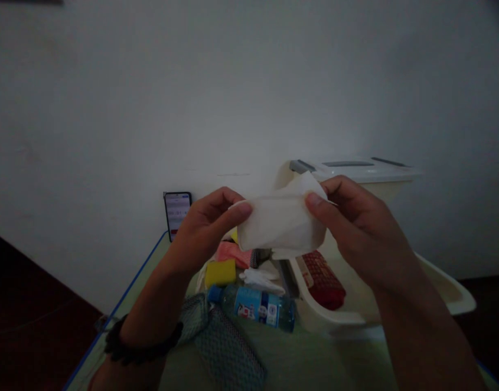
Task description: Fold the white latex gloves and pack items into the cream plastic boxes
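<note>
Apparently the folding is mostly done, the left hand [211,221] pinching a compact white cloth [278,224] above the table [302,355], the right hand [357,222] gripping its other end, where one corner juts up, perhaps left to tuck, and a red bundle [326,285] lying in the tub [347,321]

A plain grey wall [233,98], faintly scuffed, fills the upper field. Before it, close to its base, stands a table [290,364] with a pale green top and blue edging [142,270] along the left side. Dark reddish-brown floor [37,331] shows at lower left. Lighting is dim and uneven; the wall appears brightest near its centre.
</note>
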`<state>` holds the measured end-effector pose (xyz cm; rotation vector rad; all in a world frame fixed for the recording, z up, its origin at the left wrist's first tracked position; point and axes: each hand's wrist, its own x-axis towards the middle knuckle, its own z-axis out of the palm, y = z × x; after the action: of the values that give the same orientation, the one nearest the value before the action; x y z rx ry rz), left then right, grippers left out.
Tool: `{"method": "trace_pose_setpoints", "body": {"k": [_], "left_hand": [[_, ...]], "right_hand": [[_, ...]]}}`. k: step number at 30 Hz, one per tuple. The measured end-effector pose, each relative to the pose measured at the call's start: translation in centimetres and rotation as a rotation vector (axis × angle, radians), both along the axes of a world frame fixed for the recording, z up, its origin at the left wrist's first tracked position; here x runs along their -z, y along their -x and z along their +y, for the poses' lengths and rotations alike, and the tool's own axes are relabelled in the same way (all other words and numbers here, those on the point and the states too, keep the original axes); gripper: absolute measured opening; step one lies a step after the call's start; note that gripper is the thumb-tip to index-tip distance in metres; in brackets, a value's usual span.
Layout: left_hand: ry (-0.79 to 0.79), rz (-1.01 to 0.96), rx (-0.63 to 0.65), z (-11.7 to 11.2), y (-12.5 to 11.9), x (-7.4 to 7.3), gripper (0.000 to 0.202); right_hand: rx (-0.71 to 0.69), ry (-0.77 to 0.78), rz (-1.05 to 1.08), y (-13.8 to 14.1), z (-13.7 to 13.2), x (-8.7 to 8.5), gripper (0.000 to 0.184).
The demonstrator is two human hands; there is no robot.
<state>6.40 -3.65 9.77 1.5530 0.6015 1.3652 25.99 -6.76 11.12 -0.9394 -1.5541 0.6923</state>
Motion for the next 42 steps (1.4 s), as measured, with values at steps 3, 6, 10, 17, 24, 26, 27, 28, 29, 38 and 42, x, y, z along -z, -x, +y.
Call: {"method": "trace_pose_setpoints", "body": {"k": [3, 6, 10, 17, 24, 26, 27, 28, 29, 38, 42], "left_hand": [[0.136, -0.113, 0.164, -0.1, -0.2, 0.1, 0.024], [0.188, -0.126, 0.316, -0.1, -0.5, 0.5, 0.041], [0.179, -0.084, 0.469, -0.2, -0.6, 1.0, 0.051], [0.204, -0.023, 0.415, -0.1, -0.7, 1.2, 0.033], [0.285, 0.025, 0.402, 0.2, -0.6, 1.2, 0.03], [0.269, 0.031, 0.408, 0.3, -0.5, 1.3, 0.025], [0.261, 0.023, 0.403, 0.4, -0.5, 1.3, 0.022], [0.253, 0.012, 0.391, 0.5, -0.4, 1.3, 0.019], [0.248, 0.005, 0.378, 0.6, -0.3, 1.4, 0.018], [0.244, -0.002, 0.299, 1.2, 0.6, 1.3, 0.016], [0.36, 0.082, 0.458, 0.6, 0.3, 1.1, 0.033]], "right_hand": [[0.01, -0.019, 0.046, 0.2, 0.1, 0.2, 0.012], [0.079, -0.086, 0.101, 0.7, 0.0, 0.2, 0.014], [0.209, -0.214, 0.086, 1.3, -0.2, 0.2, 0.017], [0.27, -0.268, 0.079, 1.3, 0.2, 0.4, 0.017], [0.369, -0.312, -0.009, 1.4, 0.1, 0.4, 0.016], [0.378, -0.334, -0.023, 1.4, 0.1, 0.4, 0.015], [0.379, -0.337, -0.025, 1.4, 0.1, 0.4, 0.015], [0.378, -0.333, -0.024, 1.4, 0.1, 0.4, 0.014], [0.376, -0.328, -0.021, 1.4, 0.1, 0.4, 0.014], [0.334, -0.293, 0.017, 1.6, 0.2, 0.6, 0.012], [0.334, -0.275, 0.025, 1.6, 0.2, 0.6, 0.012]]}}
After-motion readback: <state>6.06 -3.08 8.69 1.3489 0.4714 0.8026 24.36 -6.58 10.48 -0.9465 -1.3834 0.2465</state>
